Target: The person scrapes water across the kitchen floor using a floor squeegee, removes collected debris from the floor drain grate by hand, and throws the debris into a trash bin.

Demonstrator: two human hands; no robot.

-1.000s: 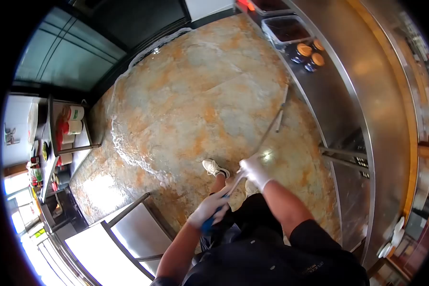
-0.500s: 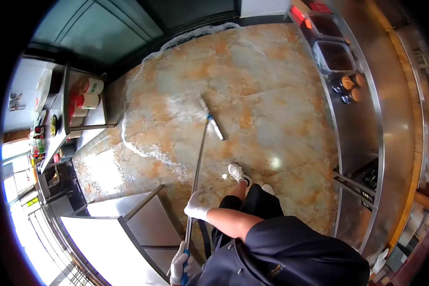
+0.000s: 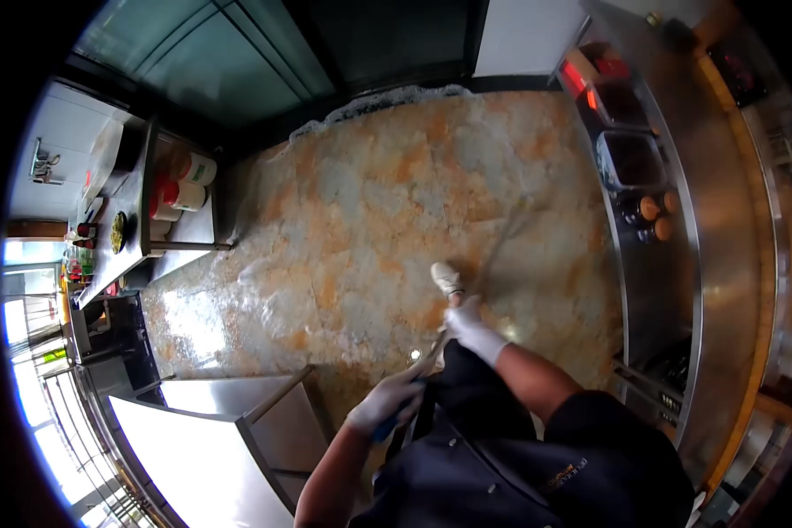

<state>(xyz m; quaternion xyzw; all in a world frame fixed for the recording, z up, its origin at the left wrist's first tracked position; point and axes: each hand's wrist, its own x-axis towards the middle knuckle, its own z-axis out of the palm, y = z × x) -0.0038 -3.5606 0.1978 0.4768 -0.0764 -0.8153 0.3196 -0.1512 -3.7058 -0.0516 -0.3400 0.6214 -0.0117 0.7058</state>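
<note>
A long-handled floor squeegee runs from my body out over the wet, mottled floor (image 3: 370, 211). White-gloved, my left hand (image 3: 387, 401) is wrapped round the blue grip at the near end of the handle (image 3: 431, 355). Farther along the pole, my right hand (image 3: 473, 327), also gloved, is closed on it beside my white shoe (image 3: 447, 278). The far part of the pole and the squeegee head are smeared by motion, at the right of the floor.
Steel shelving (image 3: 713, 264) on the right holds a clear tub (image 3: 632, 160) and orange-lidded jars (image 3: 649, 209). A shelf with white containers (image 3: 185, 195) stands left. A white-topped steel unit (image 3: 194, 449) is at lower left. Foam (image 3: 396, 99) lies along the dark door's base.
The squeegee head has swung from the middle of the floor to the right. My right hand has moved right with the pole, and my left hand has risen. The foam line at left has spread.
</note>
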